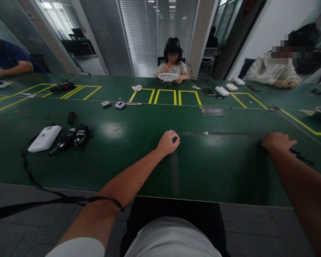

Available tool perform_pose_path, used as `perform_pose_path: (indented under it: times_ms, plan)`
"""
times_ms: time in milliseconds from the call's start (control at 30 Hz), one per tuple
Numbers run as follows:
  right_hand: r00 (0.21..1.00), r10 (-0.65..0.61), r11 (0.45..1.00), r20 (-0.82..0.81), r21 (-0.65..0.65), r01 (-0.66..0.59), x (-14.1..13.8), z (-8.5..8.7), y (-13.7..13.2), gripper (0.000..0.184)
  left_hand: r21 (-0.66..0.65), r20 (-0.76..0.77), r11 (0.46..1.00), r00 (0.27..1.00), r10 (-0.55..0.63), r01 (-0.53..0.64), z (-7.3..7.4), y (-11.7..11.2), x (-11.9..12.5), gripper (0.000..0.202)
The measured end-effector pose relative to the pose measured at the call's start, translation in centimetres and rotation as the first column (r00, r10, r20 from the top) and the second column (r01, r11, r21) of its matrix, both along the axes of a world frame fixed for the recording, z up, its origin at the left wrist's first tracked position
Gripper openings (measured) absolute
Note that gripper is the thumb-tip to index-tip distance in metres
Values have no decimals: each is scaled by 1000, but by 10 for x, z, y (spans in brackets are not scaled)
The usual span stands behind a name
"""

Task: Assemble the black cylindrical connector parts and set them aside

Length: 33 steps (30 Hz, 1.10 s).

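Observation:
My left hand [169,142] rests on the green table with its fingers curled into a closed pinch; a dark spot shows inside the loop, and I cannot make out what is held. From beside it, a dark, thin tape strip [230,134] runs right across the tabletop to my right hand [276,141]. That hand is bent over the strip's far end, its fingers mostly curled and partly hidden. A black cable [301,156] lies close by its right side. Below my left hand, a second tape strip [175,173] extends toward the near edge.
At left lie a white device [45,138], bundled black cables [71,138] and a small black object [71,117]. A black strap [42,205] loops around my left forearm. Farther off are yellow tape outlines [165,90], a purple gadget [120,105] and a phone [209,92]. Several people sit around the table.

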State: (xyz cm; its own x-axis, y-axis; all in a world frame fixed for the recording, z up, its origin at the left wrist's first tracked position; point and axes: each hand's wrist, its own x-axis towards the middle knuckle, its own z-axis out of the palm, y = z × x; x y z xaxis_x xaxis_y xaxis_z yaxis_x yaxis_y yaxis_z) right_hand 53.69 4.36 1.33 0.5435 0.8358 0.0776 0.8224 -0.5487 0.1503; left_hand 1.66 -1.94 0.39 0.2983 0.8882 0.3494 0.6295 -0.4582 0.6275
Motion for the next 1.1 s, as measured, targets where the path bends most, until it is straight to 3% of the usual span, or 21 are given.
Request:
perform_pose_path:
  times_ms: [100, 267, 367, 433, 533, 600, 700, 767, 833, 933, 1033, 1100]
  plan:
    - [997, -79, 996, 2, -32, 79, -6, 5, -5, 45, 5, 0, 1000, 1000, -6, 6, 0, 0, 0, 16]
    - [999, -29, 999, 38, -17, 30, -25, 20, -11, 46, 15, 10, 1000, 1000, -25, 24, -1, -1, 0, 17]
    - [990, 101, 991, 100, 73, -109, -52, 31, -12, 44, 21, 7, 999, 1000, -27, 27, 0, 0, 1, 17]
    - [962, 245, 953, 119, 154, -262, -81, 37, -12, 42, 21, -4, 1000, 1000, -23, 23, 1, 0, 2, 15]
    - [850, 514, 822, 112, 217, -526, -139, 46, -19, 37, 18, -20, 1000, 1000, -15, 15, 3, 0, 3, 13]
    - [719, 692, 689, 71, 234, -686, -182, 51, -28, 31, 12, -18, 1000, 1000, -16, 16, 4, -1, 4, 14]
    - [543, 839, 507, 34, 313, -803, -244, 57, -45, 27, 7, -14, 1000, 1000, -25, 25, 2, -1, 4, 16]
    - [463, 886, 423, 33, 354, -834, -278, 59, -55, 29, 23, -13, 999, 999, -32, 32, 1, -1, 4, 17]
    - [417, 909, 377, 29, 373, -848, -304, 58, -60, 29, 54, -14, 998, 999, -38, 39, 0, 0, 3, 16]
    - [429, 903, 394, -9, 414, -821, -323, 46, -57, 28, 78, -23, 996, 999, -42, 44, 0, 1, 3, 15]
    - [469, 876, 463, -115, 477, -747, -324, 22, -49, 27, 76, -41, 996, 998, -41, 44, -1, 2, 4, 16]
    - [457, 857, 512, -237, 488, -707, -317, 8, -46, 26, 85, -59, 995, 997, -48, 53, -1, 2, 4, 17]
